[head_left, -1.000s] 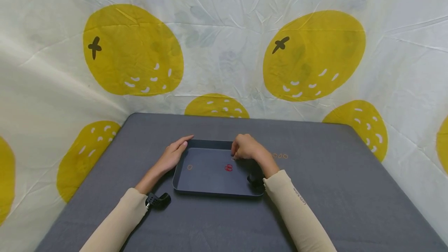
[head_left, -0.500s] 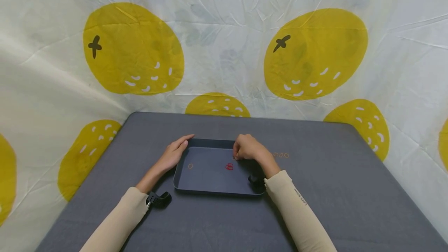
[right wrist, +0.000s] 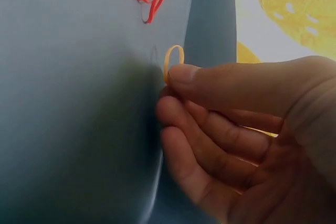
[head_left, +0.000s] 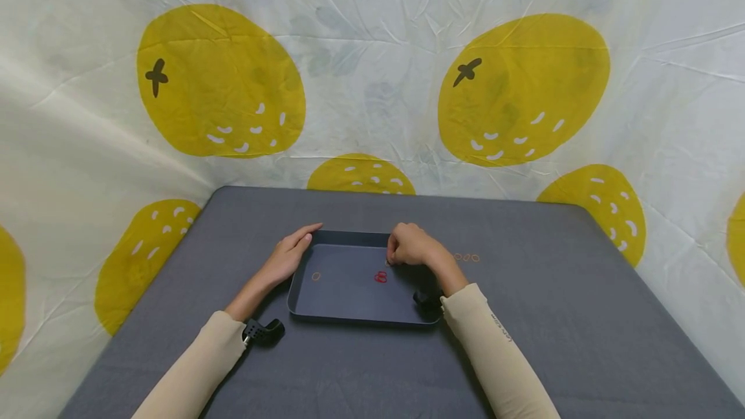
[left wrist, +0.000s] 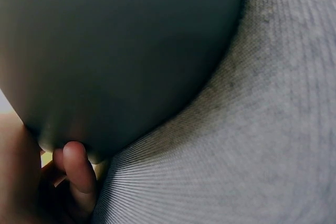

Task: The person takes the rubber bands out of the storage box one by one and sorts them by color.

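With R hand point(head_left: 409, 246) we pinch an orange band point(right wrist: 166, 65) inside the tray point(head_left: 349, 296), near red bands point(head_left: 381, 277), by tips b/c it's thin; L hand point(head_left: 285, 256) holds tray's far-left corner, prob. for steadiness, tho grip is partly hidden.

L sleeve point(head_left: 192, 367) & R sleeve point(head_left: 495, 351) are long, tan. R one has dark writing point(head_left: 500, 327), too tiny to read. L strap point(head_left: 250, 333) is black w/ holes & a curvy end point(head_left: 270, 333); R gadget point(head_left: 426, 300) is black too.
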Tool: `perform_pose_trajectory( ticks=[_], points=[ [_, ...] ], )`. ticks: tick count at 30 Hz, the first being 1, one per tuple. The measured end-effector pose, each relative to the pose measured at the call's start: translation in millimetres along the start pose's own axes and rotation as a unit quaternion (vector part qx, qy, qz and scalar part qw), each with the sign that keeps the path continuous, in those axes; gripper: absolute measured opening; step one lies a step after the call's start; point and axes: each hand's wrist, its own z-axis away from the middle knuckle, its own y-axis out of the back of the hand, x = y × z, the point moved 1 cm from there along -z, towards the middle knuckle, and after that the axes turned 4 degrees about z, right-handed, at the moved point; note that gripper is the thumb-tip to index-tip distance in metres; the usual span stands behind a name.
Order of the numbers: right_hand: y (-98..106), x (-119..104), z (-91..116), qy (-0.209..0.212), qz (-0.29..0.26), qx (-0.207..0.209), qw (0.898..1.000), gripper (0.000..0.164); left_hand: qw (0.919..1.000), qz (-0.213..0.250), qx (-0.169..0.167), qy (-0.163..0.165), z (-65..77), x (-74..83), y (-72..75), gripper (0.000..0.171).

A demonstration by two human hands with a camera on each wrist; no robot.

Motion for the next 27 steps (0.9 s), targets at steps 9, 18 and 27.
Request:
perform_pose_trajectory(
  ticks=[9,18,27],
  points=[
    [5.4,-0.5,2.4,0.007,-0.017,0.020,1.000,0.015,1.0000,0.001,0.000,0.001,-0.2,-0.7,0.5,0.045],
    [16.5,2.0,12.4,0.000,-0.034,0.030,0.999,0.013,1.0000,-0.001,0.003,0.004,-1.0,0.7,0.2,0.043],
    [33.4,7.2,27.6,-0.014,-0.048,0.055,0.997,0.010,1.0000,0.004,0.002,0.002,-0.6,-0.9,0.2,0.044]
  ],
)
